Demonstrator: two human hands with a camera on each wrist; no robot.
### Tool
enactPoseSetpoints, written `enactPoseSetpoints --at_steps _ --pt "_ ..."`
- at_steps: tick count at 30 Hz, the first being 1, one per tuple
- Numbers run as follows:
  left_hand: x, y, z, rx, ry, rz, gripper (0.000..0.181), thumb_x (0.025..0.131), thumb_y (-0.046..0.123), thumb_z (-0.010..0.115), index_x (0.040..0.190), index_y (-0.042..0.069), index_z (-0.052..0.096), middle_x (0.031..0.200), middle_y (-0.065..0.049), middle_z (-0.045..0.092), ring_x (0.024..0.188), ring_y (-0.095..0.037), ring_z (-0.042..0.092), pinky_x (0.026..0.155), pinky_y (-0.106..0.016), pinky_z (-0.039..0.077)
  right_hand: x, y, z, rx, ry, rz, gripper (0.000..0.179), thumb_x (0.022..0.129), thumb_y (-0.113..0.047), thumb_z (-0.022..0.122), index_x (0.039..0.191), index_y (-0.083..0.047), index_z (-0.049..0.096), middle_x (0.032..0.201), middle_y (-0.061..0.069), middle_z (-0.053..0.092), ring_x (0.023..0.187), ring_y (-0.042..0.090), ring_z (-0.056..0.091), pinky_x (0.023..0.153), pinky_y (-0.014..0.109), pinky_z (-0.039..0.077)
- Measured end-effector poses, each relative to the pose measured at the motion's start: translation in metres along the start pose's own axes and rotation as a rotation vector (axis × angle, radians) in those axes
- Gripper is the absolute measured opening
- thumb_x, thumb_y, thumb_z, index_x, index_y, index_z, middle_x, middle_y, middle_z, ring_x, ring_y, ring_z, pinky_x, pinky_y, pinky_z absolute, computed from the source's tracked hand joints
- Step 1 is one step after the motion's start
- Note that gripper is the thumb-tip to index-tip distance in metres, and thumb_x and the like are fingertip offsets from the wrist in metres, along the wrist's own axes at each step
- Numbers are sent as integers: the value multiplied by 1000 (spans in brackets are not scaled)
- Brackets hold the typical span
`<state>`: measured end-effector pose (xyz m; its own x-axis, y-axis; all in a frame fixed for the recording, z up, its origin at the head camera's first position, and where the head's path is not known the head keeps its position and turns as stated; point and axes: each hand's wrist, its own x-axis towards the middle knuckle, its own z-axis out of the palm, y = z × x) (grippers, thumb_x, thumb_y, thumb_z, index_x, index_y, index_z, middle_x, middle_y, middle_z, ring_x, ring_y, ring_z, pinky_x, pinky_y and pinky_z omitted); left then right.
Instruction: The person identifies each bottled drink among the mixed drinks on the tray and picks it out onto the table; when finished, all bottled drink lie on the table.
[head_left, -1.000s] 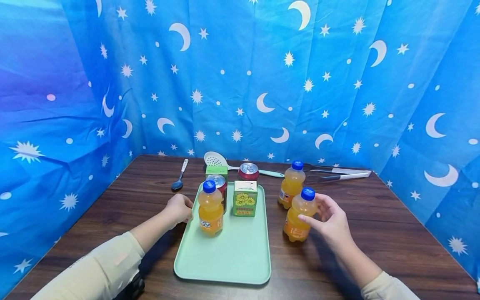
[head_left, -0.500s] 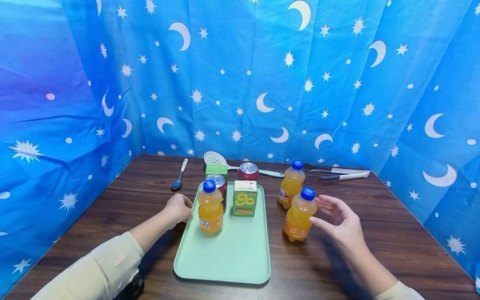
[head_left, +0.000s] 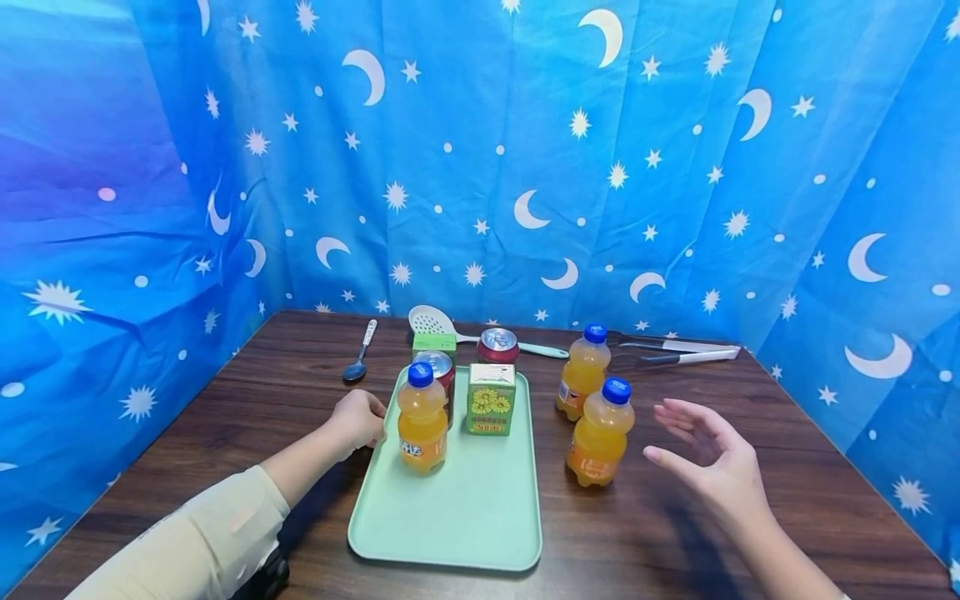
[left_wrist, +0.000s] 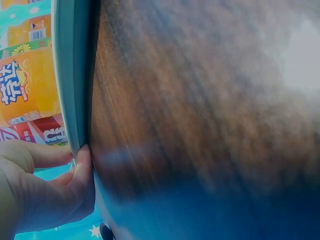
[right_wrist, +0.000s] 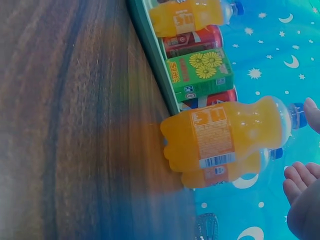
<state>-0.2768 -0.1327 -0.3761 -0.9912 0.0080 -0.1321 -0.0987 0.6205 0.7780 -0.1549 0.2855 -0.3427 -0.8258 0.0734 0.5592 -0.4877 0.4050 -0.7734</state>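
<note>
Green and likely stiff, the tray at six o'clock should handle best by its rim, pinched at ten in your left grip; your right grip spreads empty near an orange bottle.

The right hand has come off the nearer orange bottle. A second ago its thumb lay against the bottle's front and its fingers reached behind; now thumb and fingers are spread, with bare table showing between them and the bottle. The forearm has moved rightward too. The head view has tilted a little (the moons on the blue curtain sit slightly lower).
</note>
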Motion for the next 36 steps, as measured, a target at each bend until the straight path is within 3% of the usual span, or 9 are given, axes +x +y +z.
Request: enactPoseSetpoints --at_steps 6,15,20,36 --pt "0 0 0 -6 -1 3 22 71 -15 66 93 -10 63 89 -17 58 68 -23 60 56 -33 56 -6 -8 -3 0 -4 -11 59 69 9 77 122 3 54 113 0 64 104 10 60 86 15 45" --pt "1 -1 -1 -10 3 13 22 71 -16 65 92 -10 64 89 -18 58 68 -22 61 56 -33 56 -13 -21 2 182 -72 -110 61 66 20 72 122 11 50 115 13 62 108 18 59 89 22 46" --pt "0 -1 0 -7 3 15 21 71 -15 65 91 -10 64 87 -17 59 67 -22 61 56 -33 56 -15 -27 6 241 -96 -116 62 66 24 70 123 14 48 119 16 59 110 22 57 91 26 45" --pt "2 -1 -1 -5 -5 3 25 72 -15 66 96 -11 62 90 -18 58 67 -22 61 56 -32 56 -21 -40 24 228 -123 -97 62 70 19 70 126 10 47 122 25 54 114 21 55 91 26 45"
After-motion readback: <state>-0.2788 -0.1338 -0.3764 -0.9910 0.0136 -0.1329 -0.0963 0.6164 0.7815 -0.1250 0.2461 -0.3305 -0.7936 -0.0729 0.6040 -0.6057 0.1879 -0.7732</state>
